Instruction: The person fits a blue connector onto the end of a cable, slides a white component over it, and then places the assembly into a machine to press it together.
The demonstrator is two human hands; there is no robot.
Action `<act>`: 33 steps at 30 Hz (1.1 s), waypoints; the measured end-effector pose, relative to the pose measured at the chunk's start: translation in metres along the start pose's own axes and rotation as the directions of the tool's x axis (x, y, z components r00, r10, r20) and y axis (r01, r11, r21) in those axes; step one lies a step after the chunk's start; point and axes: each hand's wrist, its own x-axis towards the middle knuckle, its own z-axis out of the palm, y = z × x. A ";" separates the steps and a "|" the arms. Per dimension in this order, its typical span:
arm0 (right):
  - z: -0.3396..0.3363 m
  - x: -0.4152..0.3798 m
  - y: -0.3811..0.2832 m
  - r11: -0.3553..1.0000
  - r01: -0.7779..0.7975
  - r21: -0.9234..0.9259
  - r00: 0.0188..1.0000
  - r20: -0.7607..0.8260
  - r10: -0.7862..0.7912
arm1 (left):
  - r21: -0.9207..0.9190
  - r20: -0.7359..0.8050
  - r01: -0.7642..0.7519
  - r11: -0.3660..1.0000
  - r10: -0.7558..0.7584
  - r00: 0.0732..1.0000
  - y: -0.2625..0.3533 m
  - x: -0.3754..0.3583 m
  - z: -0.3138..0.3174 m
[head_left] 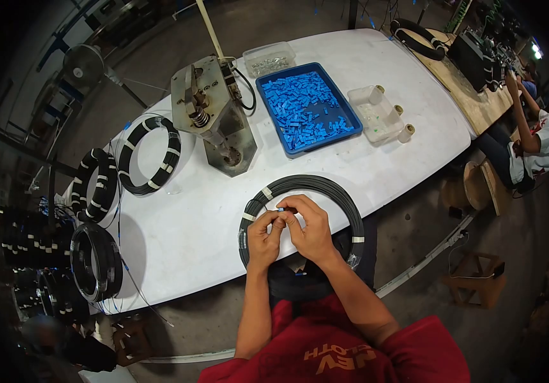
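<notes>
In front of me my left hand [264, 239] and my right hand [310, 228] meet with fingertips pinched together. Between them a small blue connector [281, 209] shows, mostly covered by the fingers. Whether a cable end sits in it is hidden. Both hands are above a coil of black cable [350, 207], bound with pale tape, which lies across the table's near edge and partly on my lap. Beyond the hands stands a blue tray [295, 152] holding many loose blue connectors [300, 99].
A metal press [213, 96] stands on the white table [178, 255]. Near it are clear plastic bins [376, 115] and small spools [406, 133]. Several cable coils [150, 155] line the left side. A person [539, 143] works at a wooden table on the right.
</notes>
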 end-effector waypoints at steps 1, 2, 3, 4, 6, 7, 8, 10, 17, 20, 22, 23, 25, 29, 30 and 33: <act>0.002 -0.001 0.001 1.000 0.019 -0.025 1.000 -0.018 -0.019 | -0.071 -0.040 0.003 0.997 -0.006 0.999 -0.001 -0.003 0.006; 0.003 -0.001 0.002 0.998 0.037 -0.052 0.999 -0.035 -0.039 | -0.143 -0.081 0.002 0.990 -0.014 0.997 -0.002 -0.004 0.010; 0.004 -0.002 0.003 0.998 0.038 -0.052 0.999 -0.035 -0.040 | -0.143 -0.081 0.002 0.990 -0.013 0.997 -0.003 -0.004 0.010; 0.004 -0.002 0.003 0.998 0.033 -0.047 0.999 -0.037 -0.035 | -0.126 -0.078 -0.006 0.992 -0.004 0.997 -0.004 -0.003 0.009; 0.002 -0.003 0.004 0.999 0.028 -0.044 0.999 -0.040 -0.029 | -0.110 -0.073 -0.013 0.994 0.004 0.997 -0.002 -0.001 0.007; 0.001 -0.003 0.004 0.999 0.017 -0.039 0.999 -0.029 -0.018 | -0.038 -0.040 -0.003 0.999 0.001 0.999 0.001 0.001 0.003; 0.000 -0.002 0.005 0.999 0.007 -0.034 1.000 -0.018 -0.007 | 0.035 -0.007 0.004 0.999 -0.004 1.000 0.005 0.002 -0.001; -0.001 -0.002 0.002 0.999 0.006 -0.033 1.000 -0.011 -0.006 | 0.100 0.013 0.008 0.995 -0.009 1.000 0.013 0.005 -0.008; 0.000 -0.005 0.004 1.000 0.012 -0.023 0.999 -0.035 -0.013 | 0.033 -0.020 0.018 0.999 -0.017 1.000 0.008 -0.002 0.006; -0.001 -0.006 0.006 0.999 0.017 -0.044 0.999 -0.037 -0.018 | 0.020 -0.030 0.011 1.000 -0.010 1.000 0.009 -0.003 0.008; -0.001 -0.007 0.006 0.999 -0.003 -0.052 1.000 -0.031 0.001 | 0.049 -0.028 0.005 0.999 -0.004 1.000 0.015 0.000 0.003; -0.001 -0.007 0.006 0.998 -0.023 -0.058 0.999 -0.024 0.021 | 0.121 -0.006 -0.012 0.993 0.013 1.000 0.018 0.002 -0.001; -0.001 -0.006 0.003 0.998 -0.024 -0.061 0.999 -0.027 0.022 | 0.191 0.016 -0.029 0.981 0.026 1.000 0.021 0.005 -0.002; 0.002 -0.004 -0.001 0.999 -0.024 -0.028 0.998 -0.062 0.023 | 0.178 -0.006 -0.078 0.981 0.080 0.997 0.024 0.003 0.006; 0.002 -0.004 -0.001 0.999 -0.021 -0.029 0.998 -0.063 0.020 | 0.176 -0.015 -0.086 0.981 0.090 0.996 0.026 0.003 0.009; 0.001 -0.005 0.000 0.999 0.008 -0.041 0.996 -0.092 -0.012 | 0.138 -0.025 -0.056 0.989 0.060 0.998 0.026 0.004 0.008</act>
